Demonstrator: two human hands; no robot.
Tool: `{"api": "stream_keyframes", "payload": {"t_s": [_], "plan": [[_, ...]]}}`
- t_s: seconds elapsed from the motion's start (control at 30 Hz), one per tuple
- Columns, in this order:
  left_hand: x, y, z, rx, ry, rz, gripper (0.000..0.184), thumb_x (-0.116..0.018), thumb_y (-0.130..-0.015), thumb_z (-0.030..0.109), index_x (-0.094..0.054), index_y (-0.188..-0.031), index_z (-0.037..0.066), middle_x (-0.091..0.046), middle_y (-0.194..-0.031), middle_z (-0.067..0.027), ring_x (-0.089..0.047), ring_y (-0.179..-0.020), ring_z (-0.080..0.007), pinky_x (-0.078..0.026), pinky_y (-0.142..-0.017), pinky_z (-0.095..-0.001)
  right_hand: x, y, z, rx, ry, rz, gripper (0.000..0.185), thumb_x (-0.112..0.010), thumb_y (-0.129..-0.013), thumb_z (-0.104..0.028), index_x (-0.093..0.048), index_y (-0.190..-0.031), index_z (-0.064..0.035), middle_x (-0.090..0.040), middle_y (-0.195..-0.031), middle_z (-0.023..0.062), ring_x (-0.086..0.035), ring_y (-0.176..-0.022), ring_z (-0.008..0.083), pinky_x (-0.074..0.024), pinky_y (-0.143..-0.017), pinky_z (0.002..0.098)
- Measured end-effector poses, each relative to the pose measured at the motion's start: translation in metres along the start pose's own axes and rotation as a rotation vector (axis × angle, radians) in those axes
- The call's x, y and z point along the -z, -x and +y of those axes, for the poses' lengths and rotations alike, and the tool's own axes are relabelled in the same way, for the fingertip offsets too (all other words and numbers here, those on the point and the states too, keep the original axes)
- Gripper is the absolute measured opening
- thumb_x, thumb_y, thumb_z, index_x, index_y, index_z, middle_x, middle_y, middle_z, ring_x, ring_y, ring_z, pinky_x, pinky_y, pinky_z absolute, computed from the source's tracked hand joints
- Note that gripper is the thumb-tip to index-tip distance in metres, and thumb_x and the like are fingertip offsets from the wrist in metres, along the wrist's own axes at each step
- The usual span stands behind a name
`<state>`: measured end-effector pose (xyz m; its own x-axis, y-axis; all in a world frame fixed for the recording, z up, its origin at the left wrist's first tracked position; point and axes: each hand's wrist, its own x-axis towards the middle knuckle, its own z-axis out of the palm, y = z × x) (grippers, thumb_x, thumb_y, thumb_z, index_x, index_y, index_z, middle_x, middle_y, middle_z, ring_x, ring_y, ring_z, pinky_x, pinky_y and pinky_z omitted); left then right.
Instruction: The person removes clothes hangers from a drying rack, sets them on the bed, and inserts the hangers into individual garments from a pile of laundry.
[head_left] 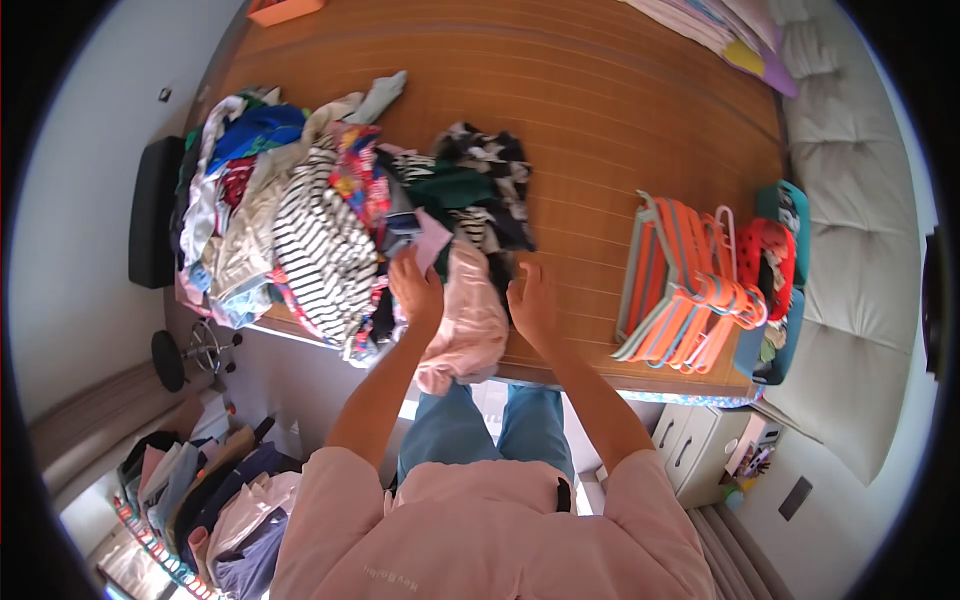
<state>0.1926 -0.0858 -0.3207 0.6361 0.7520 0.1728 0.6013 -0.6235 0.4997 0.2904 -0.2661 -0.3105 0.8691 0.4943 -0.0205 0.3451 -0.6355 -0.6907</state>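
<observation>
A crumpled pink garment [465, 320] lies at the near edge of the wooden surface and droops over it toward my legs. At its left side is my left hand [415, 290], fingers apart, beside the clothes heap. My right hand [532, 302] is to the right of the pink cloth with its thumb and fingers apart, close to a dark garment. Just beyond both hands lie a dark green garment [450, 187] and a black-and-white patterned one [495, 160]. Left of these, a black-and-white striped garment [322, 235] rests on the large heap.
Orange and grey hangers [685, 285] are stacked at the right of the wooden surface [590, 130]. Beside them stand teal bins [785, 345] holding cloth. A padded grey headboard [845, 240] borders the right. More clothes [220, 500] fill a basket at lower left.
</observation>
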Motion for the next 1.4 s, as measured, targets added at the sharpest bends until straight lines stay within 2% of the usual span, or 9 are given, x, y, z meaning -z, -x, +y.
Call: {"api": "stream_keyframes", "payload": {"t_s": [0.17,0.27,0.4,0.57,0.87,1.03,1.1,1.23,1.4], "plan": [[0.086,-0.070,-0.107,0.170,-0.281,0.200,0.096,-0.079,-0.067,0.033,-0.026,-0.143,0.008,-0.027,-0.144,-0.0220,-0.028,-0.132,-0.0393,-0.020,-0.107,-0.0558,-0.110,-0.039,-0.045,-0.066,0.128,-0.132,0.077,-0.067,-0.076,-0.049,-0.038,-0.134,-0.0074,-0.047,-0.126,0.0224,-0.047,-0.116,0.0401,-0.0418,-0.090,0.0508],[0.112,-0.099,-0.157,0.216,-0.334,0.001,0.117,-0.082,-0.059,0.047,-0.016,-0.147,0.008,-0.029,-0.143,-0.0244,-0.028,-0.133,-0.0392,-0.014,-0.107,-0.0621,-0.147,-0.065,-0.076,-0.320,0.044,-0.326,0.109,-0.063,-0.066,-0.073,-0.022,-0.146,-0.0112,-0.041,-0.136,0.0220,-0.042,-0.124,0.0410,-0.0384,-0.095,0.0557],[0.086,-0.107,-0.191,0.420,0.000,-0.254,0.100,-0.076,-0.061,0.033,-0.024,-0.143,0.006,-0.052,-0.122,-0.0232,-0.047,-0.117,-0.0380,-0.025,-0.102,-0.0571,-0.181,-0.071,-0.108,-0.260,-0.137,-0.231,0.094,-0.074,-0.065,-0.055,-0.038,-0.138,-0.0084,-0.057,-0.118,0.0217,-0.059,-0.105,0.0368,-0.0475,-0.085,0.0441],[0.089,-0.081,-0.146,0.052,-0.133,-0.070,0.044,-0.071,-0.062,0.027,-0.057,-0.098,0.005,-0.060,-0.086,-0.0115,-0.056,-0.088,-0.0321,-0.036,-0.085,-0.0490,-0.164,-0.064,-0.124,-0.265,-0.318,-0.156,0.044,-0.075,-0.068,-0.026,-0.063,-0.107,-0.0101,-0.067,-0.085,0.0168,-0.065,-0.085,0.0343,-0.0497,-0.071,0.0399],[0.085,-0.041,0.028,-0.250,0.211,-0.236,0.057,-0.074,-0.061,0.035,-0.061,-0.105,0.000,-0.060,-0.076,-0.0088,-0.057,-0.073,-0.0287,-0.039,-0.073,-0.0396,-0.029,-0.036,-0.073,-0.272,-0.152,0.218,0.031,-0.062,-0.074,-0.019,-0.065,-0.103,-0.0077,-0.062,-0.073,0.0202,-0.060,-0.072,0.0406,-0.0461,-0.065,0.0461],[0.050,0.006,0.105,-0.307,0.239,-0.492,0.065,-0.071,-0.071,0.036,-0.050,-0.119,-0.003,-0.056,-0.109,-0.0194,-0.055,-0.100,-0.0336,-0.039,-0.088,-0.0447,0.026,-0.034,0.045,-0.206,-0.070,0.457,0.045,-0.053,-0.084,-0.015,-0.049,-0.125,0.0017,-0.055,-0.120,0.0230,-0.052,-0.110,0.0383,-0.0403,-0.094,0.0415],[0.024,0.027,0.109,-0.370,0.308,-0.605,0.063,-0.063,-0.079,0.022,-0.042,-0.132,-0.005,-0.048,-0.126,-0.0230,-0.046,-0.116,-0.0374,-0.034,-0.100,-0.0452,0.051,-0.024,0.063,-0.423,-0.137,0.176,0.048,-0.055,-0.086,-0.020,-0.047,-0.128,0.0017,-0.054,-0.122,0.0228,-0.052,-0.112,0.0376,-0.0401,-0.095,0.0414],[-0.006,0.043,0.113,-0.451,0.275,-0.380,0.053,-0.049,-0.078,0.001,-0.045,-0.131,0.000,-0.052,-0.123,-0.0192,-0.050,-0.111,-0.0342,-0.038,-0.097,-0.0436,0.062,-0.001,0.060,-0.473,-0.245,-0.051,0.075,-0.065,-0.082,-0.038,-0.035,-0.136,0.0043,-0.046,-0.130,0.0281,-0.048,-0.119,0.0372,-0.0393,-0.097,0.0409],[-0.008,0.042,0.119,-0.265,0.150,-0.380,0.043,-0.053,-0.082,0.009,-0.051,-0.125,0.003,-0.056,-0.122,-0.0137,-0.054,-0.102,-0.0317,-0.040,-0.090,-0.0433,0.019,0.006,0.081,-0.323,-0.316,-0.023,0.084,-0.071,-0.073,-0.030,-0.030,-0.138,0.0048,-0.041,-0.129,0.0314,-0.042,-0.121,0.0426,-0.0383,-0.099,0.0421]]}}
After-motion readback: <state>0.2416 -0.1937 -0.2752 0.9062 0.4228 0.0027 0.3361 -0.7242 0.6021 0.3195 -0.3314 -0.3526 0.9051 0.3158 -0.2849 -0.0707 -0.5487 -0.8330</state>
